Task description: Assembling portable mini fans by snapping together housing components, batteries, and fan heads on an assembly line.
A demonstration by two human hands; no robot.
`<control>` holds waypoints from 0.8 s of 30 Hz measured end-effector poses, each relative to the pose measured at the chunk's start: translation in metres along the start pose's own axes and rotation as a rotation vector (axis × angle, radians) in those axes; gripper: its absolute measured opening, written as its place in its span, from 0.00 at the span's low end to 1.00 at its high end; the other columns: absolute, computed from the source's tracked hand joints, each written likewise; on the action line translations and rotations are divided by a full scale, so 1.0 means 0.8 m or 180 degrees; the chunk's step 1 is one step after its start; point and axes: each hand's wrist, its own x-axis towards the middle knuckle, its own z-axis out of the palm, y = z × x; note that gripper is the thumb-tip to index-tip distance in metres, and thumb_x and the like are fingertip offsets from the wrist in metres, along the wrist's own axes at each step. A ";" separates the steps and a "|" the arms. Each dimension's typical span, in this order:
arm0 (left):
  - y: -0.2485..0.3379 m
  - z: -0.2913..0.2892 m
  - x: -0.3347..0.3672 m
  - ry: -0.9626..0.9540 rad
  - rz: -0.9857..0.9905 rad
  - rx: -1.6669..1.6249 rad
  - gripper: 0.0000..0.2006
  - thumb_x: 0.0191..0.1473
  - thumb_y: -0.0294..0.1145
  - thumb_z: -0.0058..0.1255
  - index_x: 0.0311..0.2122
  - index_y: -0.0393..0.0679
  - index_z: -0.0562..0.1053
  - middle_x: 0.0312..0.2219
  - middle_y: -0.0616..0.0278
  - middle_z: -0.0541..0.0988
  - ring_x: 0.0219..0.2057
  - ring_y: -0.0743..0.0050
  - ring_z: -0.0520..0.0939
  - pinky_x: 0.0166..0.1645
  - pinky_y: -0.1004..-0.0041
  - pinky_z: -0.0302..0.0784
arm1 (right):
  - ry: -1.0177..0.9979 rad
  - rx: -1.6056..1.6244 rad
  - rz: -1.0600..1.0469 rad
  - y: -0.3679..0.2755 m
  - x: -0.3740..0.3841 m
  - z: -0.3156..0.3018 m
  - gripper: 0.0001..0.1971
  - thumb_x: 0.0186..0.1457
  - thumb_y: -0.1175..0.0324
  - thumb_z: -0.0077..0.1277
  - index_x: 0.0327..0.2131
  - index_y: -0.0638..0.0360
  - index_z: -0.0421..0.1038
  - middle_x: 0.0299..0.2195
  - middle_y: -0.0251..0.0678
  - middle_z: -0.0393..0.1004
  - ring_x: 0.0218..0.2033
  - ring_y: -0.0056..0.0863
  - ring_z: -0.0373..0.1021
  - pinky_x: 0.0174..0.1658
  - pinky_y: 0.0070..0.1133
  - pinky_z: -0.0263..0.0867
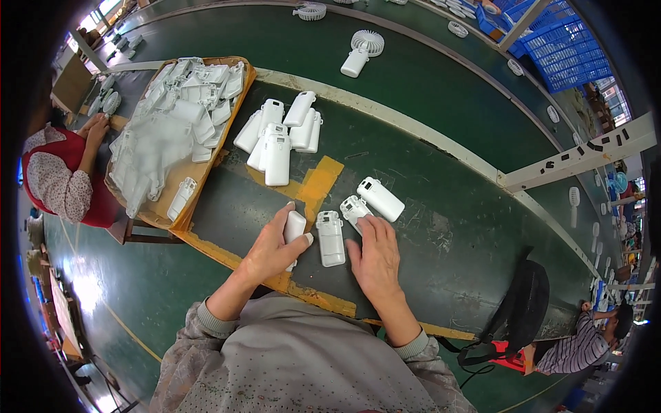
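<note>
My left hand [265, 251] is closed around a white plastic casing [295, 226], thumb on one side and fingers on the other. Between my hands an open white half-shell [330, 237] lies with its hollow inside facing up. Over to the right, my right hand [377, 256] has its fingers and thumb about the lower end of another white half-shell [353, 206], partly covering it. Just beyond those fingers rests a closed white casing [381, 199], its smooth face up and a small dark window at one end.
Several white casings [277, 158] are heaped beyond my hands. A cardboard tray [180, 224] of white shells stands left. Past the pale rail [385, 115], a white handheld fan [355, 60] lies on the green belt. A black bag [520, 296] hangs right; a person in red sits left.
</note>
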 end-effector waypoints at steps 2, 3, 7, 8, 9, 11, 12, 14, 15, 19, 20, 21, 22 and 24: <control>-0.008 0.003 0.001 0.0064 0.0076 -0.0043 0.33 0.47 0.34 0.51 0.55 0.26 0.55 0.31 0.50 0.73 0.29 0.73 0.74 0.35 0.73 0.71 | 0.0208 -0.0103 -0.0115 0.010 0.000 0.008 0.16 0.46 0.73 0.53 0.41 0.62 0.67 0.40 0.44 0.69 0.43 0.41 0.65 0.45 0.30 0.63; -0.014 0.006 0.001 0.0133 0.0144 -0.0095 0.32 0.48 0.34 0.51 0.54 0.25 0.56 0.30 0.51 0.73 0.28 0.74 0.73 0.34 0.74 0.71 | 0.0205 0.0129 0.0101 0.009 -0.002 0.006 0.15 0.47 0.73 0.52 0.40 0.62 0.67 0.37 0.44 0.70 0.39 0.41 0.67 0.41 0.30 0.64; -0.025 0.025 0.001 0.0135 0.0119 -0.0809 0.30 0.49 0.32 0.52 0.54 0.26 0.57 0.34 0.56 0.75 0.31 0.79 0.74 0.35 0.78 0.71 | -0.0231 0.1260 0.0938 -0.012 -0.009 -0.003 0.11 0.51 0.71 0.50 0.39 0.62 0.67 0.29 0.42 0.73 0.25 0.27 0.70 0.29 0.23 0.65; -0.020 0.029 0.001 0.0132 0.0119 -0.0820 0.30 0.49 0.32 0.52 0.54 0.26 0.57 0.34 0.56 0.75 0.31 0.79 0.74 0.35 0.78 0.71 | -0.0474 0.1576 0.1272 -0.013 -0.014 0.000 0.10 0.53 0.71 0.49 0.39 0.64 0.67 0.30 0.37 0.74 0.28 0.16 0.69 0.31 0.17 0.65; -0.015 0.031 0.000 -0.0106 -0.0148 -0.1185 0.28 0.51 0.30 0.50 0.54 0.27 0.57 0.38 0.55 0.74 0.37 0.76 0.74 0.41 0.76 0.72 | -0.0479 0.1567 0.1272 -0.014 -0.017 0.004 0.10 0.53 0.71 0.49 0.39 0.64 0.67 0.30 0.37 0.74 0.28 0.16 0.69 0.31 0.17 0.65; -0.014 0.029 -0.001 -0.0498 -0.0374 -0.1718 0.24 0.54 0.31 0.48 0.53 0.29 0.59 0.44 0.53 0.72 0.43 0.71 0.74 0.47 0.72 0.73 | -0.0672 0.3218 0.1940 -0.012 -0.023 0.014 0.09 0.55 0.73 0.47 0.39 0.66 0.66 0.31 0.33 0.73 0.30 0.13 0.69 0.33 0.14 0.66; -0.014 0.030 -0.001 -0.0488 -0.0375 -0.1726 0.24 0.54 0.31 0.48 0.53 0.29 0.59 0.44 0.53 0.72 0.43 0.71 0.74 0.47 0.72 0.73 | -0.0689 0.3510 0.1989 -0.012 -0.023 0.017 0.08 0.56 0.75 0.45 0.40 0.67 0.65 0.33 0.32 0.73 0.31 0.14 0.69 0.36 0.13 0.66; -0.012 0.033 -0.002 -0.0575 -0.0606 -0.2429 0.21 0.53 0.32 0.50 0.50 0.31 0.63 0.40 0.59 0.72 0.40 0.76 0.74 0.44 0.75 0.74 | -0.0727 0.3482 0.2003 -0.013 -0.023 0.015 0.08 0.56 0.75 0.46 0.40 0.66 0.65 0.33 0.32 0.72 0.32 0.14 0.69 0.36 0.13 0.66; -0.013 0.033 -0.002 -0.0556 -0.0605 -0.2435 0.21 0.53 0.32 0.50 0.50 0.31 0.63 0.40 0.59 0.72 0.40 0.76 0.74 0.44 0.75 0.74 | -0.0751 0.3458 0.2021 -0.014 -0.022 0.014 0.09 0.56 0.75 0.46 0.40 0.66 0.65 0.33 0.32 0.72 0.33 0.14 0.69 0.37 0.13 0.66; -0.011 0.032 -0.002 -0.0633 -0.0590 -0.2546 0.20 0.54 0.33 0.50 0.49 0.32 0.63 0.41 0.58 0.71 0.41 0.75 0.74 0.47 0.73 0.74 | -0.0525 0.3495 0.1861 -0.014 -0.022 0.021 0.10 0.55 0.71 0.49 0.38 0.66 0.66 0.29 0.31 0.73 0.29 0.14 0.67 0.33 0.14 0.65; -0.010 0.032 -0.003 -0.0623 -0.0618 -0.2616 0.21 0.54 0.33 0.50 0.49 0.32 0.63 0.41 0.58 0.71 0.41 0.75 0.74 0.47 0.73 0.74 | -0.0527 0.3513 0.1944 -0.015 -0.022 0.020 0.10 0.55 0.70 0.49 0.38 0.66 0.66 0.29 0.31 0.72 0.29 0.13 0.67 0.33 0.14 0.64; -0.010 0.033 -0.003 -0.0613 -0.0623 -0.2622 0.21 0.54 0.33 0.50 0.49 0.32 0.63 0.41 0.58 0.71 0.41 0.75 0.74 0.47 0.73 0.74 | -0.0528 0.3530 0.2028 -0.015 -0.022 0.019 0.10 0.55 0.70 0.49 0.38 0.66 0.66 0.29 0.31 0.72 0.29 0.12 0.66 0.33 0.13 0.63; -0.012 0.036 -0.002 -0.0567 -0.0653 -0.2635 0.22 0.54 0.34 0.49 0.50 0.32 0.61 0.42 0.57 0.71 0.41 0.75 0.74 0.46 0.74 0.73 | -0.0541 0.3530 0.2031 -0.013 -0.022 0.019 0.10 0.55 0.70 0.49 0.38 0.66 0.66 0.29 0.31 0.72 0.29 0.12 0.66 0.33 0.13 0.63; -0.013 0.039 -0.001 -0.0520 -0.0695 -0.2650 0.24 0.54 0.34 0.49 0.52 0.31 0.60 0.42 0.57 0.72 0.41 0.76 0.74 0.45 0.75 0.73 | -0.0396 0.3356 0.1999 -0.010 -0.023 0.018 0.10 0.55 0.70 0.49 0.38 0.65 0.66 0.28 0.30 0.71 0.27 0.12 0.64 0.31 0.12 0.61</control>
